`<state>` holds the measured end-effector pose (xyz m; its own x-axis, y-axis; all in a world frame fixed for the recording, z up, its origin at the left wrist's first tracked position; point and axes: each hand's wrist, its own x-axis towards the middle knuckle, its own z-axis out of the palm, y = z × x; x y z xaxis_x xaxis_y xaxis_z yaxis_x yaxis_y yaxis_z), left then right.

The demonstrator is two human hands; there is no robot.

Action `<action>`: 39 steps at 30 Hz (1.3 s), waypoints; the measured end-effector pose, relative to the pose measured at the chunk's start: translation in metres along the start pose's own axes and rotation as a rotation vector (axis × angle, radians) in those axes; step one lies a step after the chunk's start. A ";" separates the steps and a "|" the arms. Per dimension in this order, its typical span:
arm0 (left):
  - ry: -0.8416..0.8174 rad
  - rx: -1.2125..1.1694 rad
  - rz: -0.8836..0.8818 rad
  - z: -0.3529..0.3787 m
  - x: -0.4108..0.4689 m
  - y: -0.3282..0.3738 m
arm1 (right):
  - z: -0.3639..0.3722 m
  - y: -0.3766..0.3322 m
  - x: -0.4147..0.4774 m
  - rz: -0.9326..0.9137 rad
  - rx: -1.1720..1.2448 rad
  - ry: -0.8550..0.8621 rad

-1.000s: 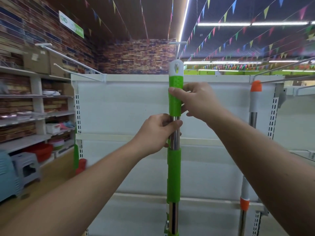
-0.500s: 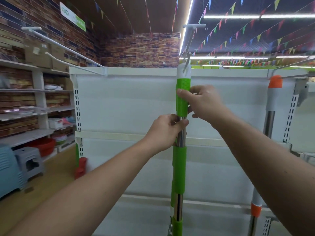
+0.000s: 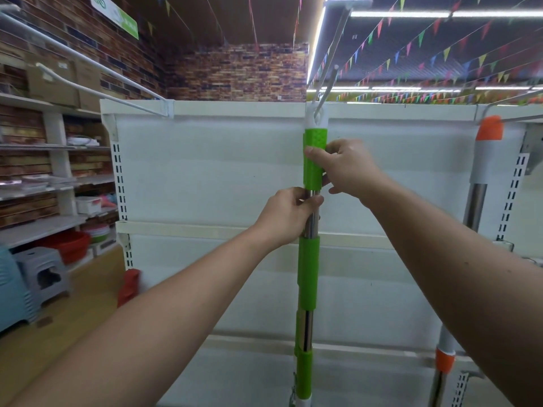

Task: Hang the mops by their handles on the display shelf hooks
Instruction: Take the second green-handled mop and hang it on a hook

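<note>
Holds the green mop handle [image 3: 308, 271] upright, close before the white display shelf [image 3: 220, 160]. Right hand [image 3: 349, 171] wrapped around the upper green sleeve, thumb across its front. Left hand [image 3: 286, 215] just below it, fingers curled tight on the bare steel tube.

Above the right hand, white end cap [image 3: 317, 120] meeting the tip of a wire hook [image 3: 329, 80]. Blurred there, so cannot tell whether the hook passes fully through the cap's hole.

Below the left hand, more green sleeves and steel, then cut off by the bottom edge, with the mop head out of frame.

Well to the right of the grip, second mop [image 3: 477, 201] with orange top, partly hidden behind the right forearm, its own hook blurred. Far left of the grip, grey stool [image 3: 44, 271] and red basin [image 3: 70, 245], small and soft.
</note>
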<state>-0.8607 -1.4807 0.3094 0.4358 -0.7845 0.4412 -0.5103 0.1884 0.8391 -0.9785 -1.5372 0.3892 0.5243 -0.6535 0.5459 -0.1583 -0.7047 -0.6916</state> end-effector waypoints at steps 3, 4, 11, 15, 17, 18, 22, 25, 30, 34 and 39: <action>0.008 -0.004 -0.019 0.001 0.008 -0.004 | 0.003 0.003 0.007 0.013 -0.009 -0.002; 0.012 -0.003 -0.024 0.001 0.011 -0.005 | 0.004 0.004 0.008 0.019 -0.012 0.000; 0.025 -0.025 -0.054 0.001 0.020 -0.007 | 0.009 0.008 0.018 0.059 0.028 -0.002; -0.007 -0.006 -0.068 -0.002 0.020 -0.006 | 0.008 0.010 0.019 0.063 0.056 0.009; 0.007 0.008 -0.071 -0.002 0.020 -0.006 | 0.008 0.012 0.018 0.082 0.064 0.031; 0.022 0.024 -0.071 -0.001 0.020 -0.006 | 0.008 0.013 0.018 0.085 0.061 0.045; 0.118 0.156 -0.052 -0.001 0.018 -0.007 | 0.009 0.018 0.017 0.093 0.044 0.102; 0.165 0.247 -0.025 0.001 0.013 -0.007 | 0.014 0.023 0.011 0.115 0.019 0.104; 0.207 0.319 -0.019 0.005 0.002 -0.008 | 0.026 0.041 -0.004 0.166 -0.010 0.083; 0.204 0.338 -0.057 0.008 -0.011 -0.019 | 0.032 0.056 -0.026 0.226 -0.031 0.031; 0.200 0.327 -0.124 0.010 -0.028 -0.027 | 0.034 0.073 -0.058 0.313 0.039 -0.062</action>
<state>-0.8670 -1.4699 0.2710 0.6277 -0.6533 0.4233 -0.6399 -0.1234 0.7585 -0.9922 -1.5414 0.2905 0.5054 -0.8181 0.2745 -0.2885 -0.4600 -0.8398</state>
